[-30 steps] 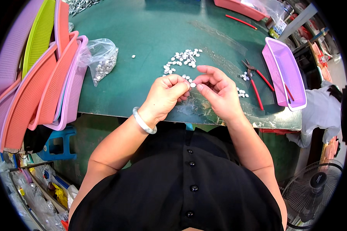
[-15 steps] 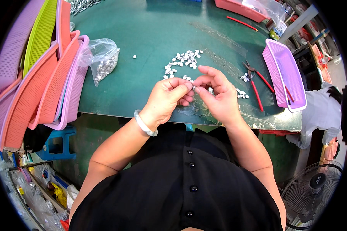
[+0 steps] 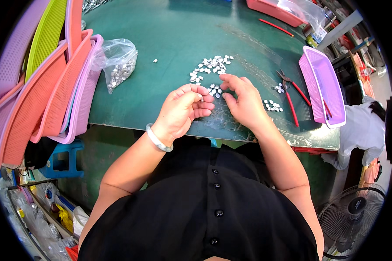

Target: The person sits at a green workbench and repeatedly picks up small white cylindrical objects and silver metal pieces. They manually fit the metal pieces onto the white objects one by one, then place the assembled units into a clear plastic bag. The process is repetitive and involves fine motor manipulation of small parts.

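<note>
Leftmost, well apart from the fingers of either hand, stands a group of perforated plastic baskets (image 3: 48,93) in purple, green and coral, leaning together. Between these baskets and the left hand, a clear plastic bag (image 3: 123,75) containing small silvery-white pieces rests on the green table (image 3: 139,102). Right of the bag, beyond the left fingertips, a single loose piece (image 3: 155,61) lies by itself. Next is the left hand (image 3: 178,108), with a pale bracelet (image 3: 157,138) at its wrist. Its thumb and index finger are pinched together on a small pale piece (image 3: 201,99), mostly hidden by the fingertips; the other fingers are loosely curled, with gaps between them. Beyond the fingertips of both hands lies a scattered heap of silvery-white pieces (image 3: 213,65). Nearer, between the two sets of fingertips, sits a small cluster of similar pieces (image 3: 214,90). The right hand (image 3: 245,102) is positioned at the right side of this cluster, thumb and index finger spread apart, with no held item visible; contact with the nearest piece cannot be determined. Right of the right-hand fingers lies a small group of pieces (image 3: 272,106), followed by red-handled pliers (image 3: 294,104) with splayed handles. Farther right of the fingers stands a purple basket (image 3: 302,71).
</note>
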Available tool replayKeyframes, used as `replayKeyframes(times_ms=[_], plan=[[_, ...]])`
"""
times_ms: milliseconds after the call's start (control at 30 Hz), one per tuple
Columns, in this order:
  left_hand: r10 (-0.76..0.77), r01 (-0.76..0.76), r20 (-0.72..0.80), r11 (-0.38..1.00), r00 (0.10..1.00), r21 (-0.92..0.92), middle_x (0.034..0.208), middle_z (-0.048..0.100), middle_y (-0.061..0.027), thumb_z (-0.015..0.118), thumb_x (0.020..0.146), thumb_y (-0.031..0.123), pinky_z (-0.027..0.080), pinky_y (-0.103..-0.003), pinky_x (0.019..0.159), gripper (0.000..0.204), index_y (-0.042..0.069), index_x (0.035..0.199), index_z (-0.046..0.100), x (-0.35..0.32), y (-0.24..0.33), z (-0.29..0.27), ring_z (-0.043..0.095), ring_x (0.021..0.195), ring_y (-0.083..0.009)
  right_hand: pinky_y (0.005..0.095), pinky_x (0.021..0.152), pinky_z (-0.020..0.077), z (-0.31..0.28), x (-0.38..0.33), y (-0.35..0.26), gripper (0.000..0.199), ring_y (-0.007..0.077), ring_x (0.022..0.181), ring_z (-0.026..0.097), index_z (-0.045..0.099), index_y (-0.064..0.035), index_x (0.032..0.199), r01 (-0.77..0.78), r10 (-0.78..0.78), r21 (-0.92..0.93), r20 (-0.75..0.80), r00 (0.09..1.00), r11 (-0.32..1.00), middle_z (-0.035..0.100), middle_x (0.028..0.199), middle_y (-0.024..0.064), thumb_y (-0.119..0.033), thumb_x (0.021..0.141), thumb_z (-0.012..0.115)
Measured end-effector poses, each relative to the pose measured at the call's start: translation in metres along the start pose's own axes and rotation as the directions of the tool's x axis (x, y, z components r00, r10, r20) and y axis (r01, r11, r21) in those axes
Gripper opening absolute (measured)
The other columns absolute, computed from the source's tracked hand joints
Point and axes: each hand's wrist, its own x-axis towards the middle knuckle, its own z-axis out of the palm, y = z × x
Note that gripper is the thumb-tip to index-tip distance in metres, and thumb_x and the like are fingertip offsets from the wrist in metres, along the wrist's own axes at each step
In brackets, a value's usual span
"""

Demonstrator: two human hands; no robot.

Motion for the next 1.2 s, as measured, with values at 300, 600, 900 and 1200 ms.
replayKeyframes(times_ms=[300, 600, 900, 1200], plan=[[-0.013, 0.015, -0.023, 0.998, 1.0, 0.063, 0.082, 0.06, -0.007, 0.048, 0.087, 0.01, 0.047, -0.023, 0.06, 0.013, 0.002, 0.093, 0.056, -0.001, -0.002, -0.001, 0.057, 0.069, -0.013, 0.0374, 0.074, 0.0427, 0.004, 0.004, 0.001, 0.035, 0.0278, 0.08, 0.054, 0.055, -0.0043, 0.106, 0.104, -0.1, -0.109, 0.043, 0.994, 0.989, 0.061, 0.078, 0.0087, 0.002, 0.071, 0.054], [-0.049, 0.059, -0.063, 0.985, 0.997, 0.161, 0.076, 0.059, -0.0053, 0.051, 0.086, 0.009, 0.043, -0.02, 0.05, 0.011, 0.002, 0.093, 0.057, -0.001, -0.004, 0.005, 0.055, 0.06, -0.0096, 0.0349, 0.07, 0.0448, 0.0, 0.0, 0.003, 0.039, 0.0256, 0.08, 0.054, 0.054, -0.0052, 0.108, 0.102, -0.101, -0.039, 0.006, 0.995, 0.994, 0.06, 0.079, 0.0071, 0.004, 0.07, 0.057], [-0.056, 0.068, -0.072, 0.981, 0.996, 0.183, 0.076, 0.059, -0.0059, 0.05, 0.086, 0.008, 0.042, -0.02, 0.049, 0.011, 0.001, 0.093, 0.056, -0.001, -0.004, 0.006, 0.054, 0.059, -0.0096, 0.0336, 0.069, 0.0453, 0.002, 0.001, 0.006, 0.043, 0.0246, 0.078, 0.054, 0.052, -0.0043, 0.109, 0.143, -0.137, -0.088, 0.069, 0.988, 0.986, 0.059, 0.077, 0.0068, 0.005, 0.067, 0.057], [-0.085, 0.096, -0.063, 0.978, 0.994, 0.188, 0.075, 0.059, -0.0055, 0.053, 0.086, 0.012, 0.042, -0.02, 0.049, 0.014, 0.001, 0.093, 0.057, 0.0, -0.003, 0.008, 0.054, 0.058, -0.0096, 0.0308, 0.068, 0.0459, -0.006, -0.003, -0.009, 0.045, 0.0202, 0.075, 0.056, 0.052, -0.0047, 0.112, 0.16, -0.161, 0.064, 0.014, 0.987, 0.985, 0.057, 0.078, 0.0063, 0.005, 0.068, 0.058]])
